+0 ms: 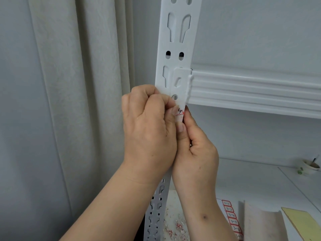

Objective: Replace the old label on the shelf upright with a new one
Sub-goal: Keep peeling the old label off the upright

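Observation:
A white slotted shelf upright (178,40) rises through the middle of the view. Just below the shelf beam's bracket, a small white label (180,112) with a black handwritten mark and red edging sits on the upright, mostly hidden by fingers. My left hand (149,129) is curled against the upright, its fingertips on the label's left side. My right hand (194,145) comes up from below and pinches the label between thumb and forefinger. A sheet of red-bordered new labels (231,219) lies on the lower shelf.
A white ribbed shelf beam (251,91) runs right from the upright. Torn label scraps (175,226) litter the lower shelf. A beige folded cloth (260,223) and a yellow pad (302,223) lie at the lower right. A small cup (311,166) stands far right. A curtain (78,101) hangs at left.

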### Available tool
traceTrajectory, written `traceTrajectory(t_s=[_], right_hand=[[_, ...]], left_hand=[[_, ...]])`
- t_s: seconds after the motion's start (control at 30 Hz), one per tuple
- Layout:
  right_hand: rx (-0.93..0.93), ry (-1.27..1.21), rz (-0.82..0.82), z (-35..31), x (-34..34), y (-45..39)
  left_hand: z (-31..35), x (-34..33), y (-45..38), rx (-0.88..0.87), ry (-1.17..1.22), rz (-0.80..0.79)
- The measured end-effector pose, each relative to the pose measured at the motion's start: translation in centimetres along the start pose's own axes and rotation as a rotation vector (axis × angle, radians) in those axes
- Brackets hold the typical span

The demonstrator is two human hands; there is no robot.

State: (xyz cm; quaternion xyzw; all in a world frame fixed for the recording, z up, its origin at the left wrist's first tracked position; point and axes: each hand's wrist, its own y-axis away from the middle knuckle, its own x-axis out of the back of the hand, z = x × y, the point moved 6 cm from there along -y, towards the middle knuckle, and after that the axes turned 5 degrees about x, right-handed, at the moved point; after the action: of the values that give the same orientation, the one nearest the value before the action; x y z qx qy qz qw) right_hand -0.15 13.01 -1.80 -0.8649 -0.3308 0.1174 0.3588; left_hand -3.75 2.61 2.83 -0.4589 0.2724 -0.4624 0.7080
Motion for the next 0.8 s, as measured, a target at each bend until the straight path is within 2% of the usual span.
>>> traceTrajectory(t_s=[0.23,0.47,0.8], right_hand=[[-0.005,-0.012,-0.003,0.0,0.0,0.0],[0.011,0.027,-0.032,0.0,-0.2,0.0],[0.015,-0.006,-0.026,0.2,-0.3,0.0]], left_hand=[[-0.5,0.0,0.6,0.051,0.028,-0.047],[-1.2,0.9,1.3,0.220,0.179,-0.079],[-0.4,0.6,0.2,0.094,0.081,-0.074]])
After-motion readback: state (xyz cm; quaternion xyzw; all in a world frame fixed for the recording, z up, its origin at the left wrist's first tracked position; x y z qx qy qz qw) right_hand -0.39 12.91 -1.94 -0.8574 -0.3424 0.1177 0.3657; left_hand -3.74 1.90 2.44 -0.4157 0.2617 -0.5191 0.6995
